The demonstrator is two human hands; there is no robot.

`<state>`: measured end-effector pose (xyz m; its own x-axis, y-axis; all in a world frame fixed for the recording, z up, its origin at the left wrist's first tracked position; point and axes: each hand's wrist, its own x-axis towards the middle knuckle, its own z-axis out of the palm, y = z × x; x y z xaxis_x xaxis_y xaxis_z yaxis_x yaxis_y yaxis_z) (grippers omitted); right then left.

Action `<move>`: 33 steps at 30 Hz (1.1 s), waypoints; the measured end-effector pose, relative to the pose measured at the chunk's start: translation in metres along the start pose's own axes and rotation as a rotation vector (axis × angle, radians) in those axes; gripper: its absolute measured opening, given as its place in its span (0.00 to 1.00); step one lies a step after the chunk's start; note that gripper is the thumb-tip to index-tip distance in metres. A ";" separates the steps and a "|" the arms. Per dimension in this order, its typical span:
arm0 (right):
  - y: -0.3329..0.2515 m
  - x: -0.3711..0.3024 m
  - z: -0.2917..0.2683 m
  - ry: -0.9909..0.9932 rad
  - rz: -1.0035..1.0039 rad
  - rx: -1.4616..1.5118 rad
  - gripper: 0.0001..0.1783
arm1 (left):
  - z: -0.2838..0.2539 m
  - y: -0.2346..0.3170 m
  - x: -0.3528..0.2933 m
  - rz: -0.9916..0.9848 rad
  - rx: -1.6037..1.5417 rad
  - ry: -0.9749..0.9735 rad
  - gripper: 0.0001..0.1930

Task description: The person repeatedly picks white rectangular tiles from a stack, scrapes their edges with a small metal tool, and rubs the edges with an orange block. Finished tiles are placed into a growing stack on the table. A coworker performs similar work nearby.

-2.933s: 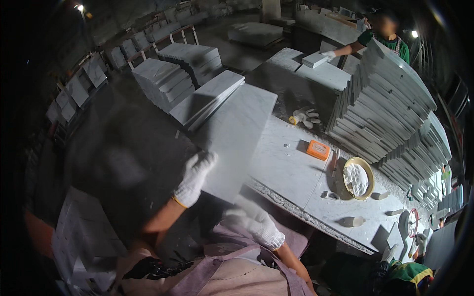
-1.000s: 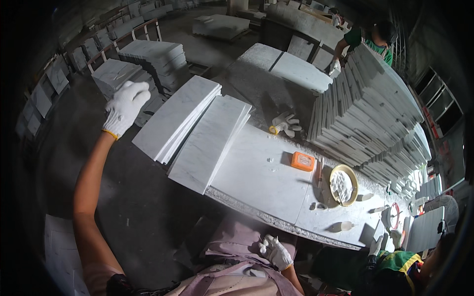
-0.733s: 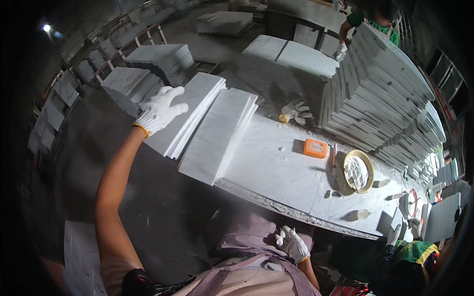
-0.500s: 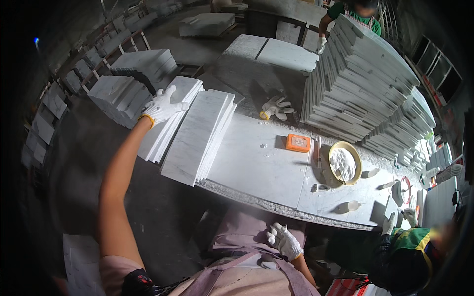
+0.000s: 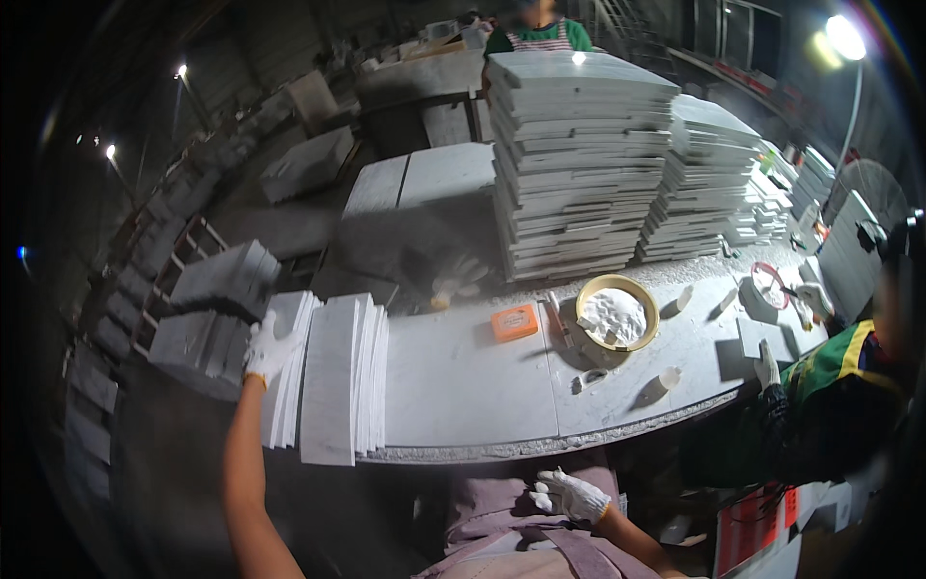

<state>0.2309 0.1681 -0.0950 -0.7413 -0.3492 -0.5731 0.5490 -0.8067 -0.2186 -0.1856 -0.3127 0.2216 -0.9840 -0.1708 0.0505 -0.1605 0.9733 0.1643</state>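
My left hand (image 5: pixel 273 349), in a white knit glove with a yellow cuff, lies on the outer pile of white marble slabs (image 5: pixel 292 381) at the table's left end. Its fingers are spread, not wrapped round a slab. Right beside it stands a second pile of grey-veined marble slabs (image 5: pixel 331 386), leaning a little. My right hand (image 5: pixel 571 497), gloved too, hovers before my mauve apron (image 5: pixel 482 507), below the table edge. Its fingers are loosely bent and apart, with nothing visible in them.
On the marble-topped table (image 5: pixel 463 386) are an orange box (image 5: pixel 514 323), a yellow bowl of white paste (image 5: pixel 617 314), small bottles and an empty glove (image 5: pixel 458 282). Tall slab stacks (image 5: pixel 579 164) rise behind. A co-worker's gloved hand (image 5: pixel 767 365) holds a tile at right; another person stands behind.
My view has turned up and to the right, so the table sits lower and further left. My left hand stays on the outer slab pile; my right hand stays before the apron.
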 end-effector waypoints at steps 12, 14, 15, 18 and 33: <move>0.004 0.016 -0.014 -0.033 0.079 0.105 0.27 | 0.048 0.065 -0.267 0.714 -0.299 0.874 0.17; 0.003 0.019 -0.018 -0.043 0.128 0.121 0.30 | 0.065 0.068 -0.279 0.629 -0.051 0.681 0.15; 0.004 0.019 -0.019 -0.019 0.106 0.091 0.31 | 0.073 0.069 -0.276 0.647 -0.016 0.712 0.14; 0.005 0.018 -0.020 -0.068 0.080 0.136 0.32 | 0.097 0.064 -0.256 0.657 0.038 0.800 0.12; -0.005 0.004 0.002 -0.041 0.095 0.052 0.28 | 0.141 0.036 -0.199 0.547 0.145 1.020 0.09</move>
<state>0.2246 0.1697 -0.0951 -0.7028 -0.4434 -0.5563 0.5973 -0.7926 -0.1229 -0.0066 -0.2224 0.0782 -0.4169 0.2974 0.8589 0.1938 0.9523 -0.2357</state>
